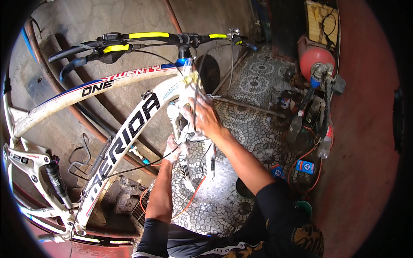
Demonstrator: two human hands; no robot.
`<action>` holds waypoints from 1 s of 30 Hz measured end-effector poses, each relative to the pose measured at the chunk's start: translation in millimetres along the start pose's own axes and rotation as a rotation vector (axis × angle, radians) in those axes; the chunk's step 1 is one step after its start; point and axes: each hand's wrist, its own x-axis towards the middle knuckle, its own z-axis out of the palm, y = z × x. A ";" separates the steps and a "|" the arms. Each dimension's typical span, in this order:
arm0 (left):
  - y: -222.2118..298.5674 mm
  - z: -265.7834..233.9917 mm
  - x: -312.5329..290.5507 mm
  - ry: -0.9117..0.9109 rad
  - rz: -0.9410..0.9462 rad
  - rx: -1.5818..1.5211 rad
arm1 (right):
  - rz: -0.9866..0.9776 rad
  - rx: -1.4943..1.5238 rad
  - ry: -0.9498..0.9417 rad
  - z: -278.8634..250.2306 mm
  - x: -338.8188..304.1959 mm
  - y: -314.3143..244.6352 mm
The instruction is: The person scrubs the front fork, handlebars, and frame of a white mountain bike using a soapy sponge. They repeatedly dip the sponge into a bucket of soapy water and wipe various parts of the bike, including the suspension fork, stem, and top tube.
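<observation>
A white bicycle frame (133,129) with dark lettering fills the left side, its front wheel off. White suds cover the head tube and the upper part of the suspension fork (183,165). My left hand (175,149), soapy, is closed around the fork's left side below the crown. Higher up, my right hand (203,115) presses its bent fingers against the foamy fork crown. Glare and foam hide what those fingers hold, if anything. A thin black cable (195,101) hangs in front of that hand. Just above, a yellowish lump (190,78) sits in the foam on the head tube.
The handlebar (150,38) with yellow grips spans the top. A red tank (317,62) stands at the back right, with bottles (295,127) nearby. Blue boxes (304,167) and an orange cord (313,187) lie on the patterned floor (232,189). A dark bucket (243,189) stands by my right arm.
</observation>
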 end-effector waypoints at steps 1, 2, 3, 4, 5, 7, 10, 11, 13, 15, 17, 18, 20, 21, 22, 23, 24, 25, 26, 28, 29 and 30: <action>0.1 -2.2 0.4 -0.060 0.013 -0.100 | 0.061 0.024 -0.037 0.0 5.9 -1.8; -0.8 -3.0 1.5 -0.031 -0.039 -0.093 | 0.108 0.069 -0.020 0.4 14.0 -1.3; -1.1 -3.4 2.5 0.008 -0.068 -0.083 | 0.176 0.248 0.009 1.1 20.7 -1.5; -2.2 -4.4 2.8 0.049 -0.098 -0.075 | 0.184 0.230 -0.015 3.2 26.0 -0.8; -2.5 -5.5 3.5 0.054 -0.094 -0.086 | 0.216 0.219 -0.023 5.0 28.1 -1.9; -2.5 -9.1 6.4 0.058 -0.068 -0.079 | -0.077 0.145 0.150 13.3 23.7 -2.3; -2.8 -12.9 9.1 0.079 -0.060 -0.126 | -0.106 0.153 0.090 22.1 19.4 2.0; -3.0 -14.7 6.9 0.133 -0.082 -0.018 | -0.127 0.238 0.154 27.6 20.5 2.4; -2.3 -14.7 4.4 0.099 -0.079 0.051 | 0.115 0.141 0.101 34.6 18.7 1.7; -0.4 -13.4 0.0 0.092 -0.060 -0.022 | 0.139 0.107 0.062 34.3 11.5 -0.9; 3.7 -11.8 -1.1 0.096 -0.047 0.055 | -0.178 0.144 0.189 30.5 11.2 -3.1; 7.1 -12.9 -0.4 0.068 -0.049 0.098 | -0.149 0.208 0.101 28.5 13.4 -4.8; 11.1 -12.5 -0.3 0.108 -0.117 0.114 | 0.015 0.214 0.007 27.7 24.5 -6.7; 12.4 -11.6 0.0 0.108 -0.118 0.092 | 0.108 0.217 -0.044 28.9 31.7 -5.6; 12.4 -11.7 0.8 0.093 -0.119 0.091 | 0.113 0.100 0.071 32.3 37.5 -6.4; 12.1 -10.8 0.5 0.115 -0.111 0.087 | 0.179 0.306 0.124 35.5 42.5 -3.9; 10.7 -11.4 0.8 0.139 -0.108 0.078 | 0.229 0.295 0.086 40.6 43.3 -3.2; 9.3 -11.1 -0.4 0.136 -0.096 0.037 | 0.211 0.306 0.135 43.4 41.9 1.0; 8.0 -12.1 0.0 0.128 -0.079 -0.002 | 0.245 0.260 0.097 46.7 36.0 4.2; 7.2 -15.1 -0.6 0.124 -0.091 0.042 | 0.167 0.195 0.018 45.1 15.5 14.7; 7.1 -16.9 -1.3 0.120 -0.111 0.040 | 0.053 0.127 0.021 39.3 1.3 19.8; 7.6 -18.6 -3.1 0.115 -0.120 0.031 | -0.043 0.053 -0.053 32.2 -14.4 25.8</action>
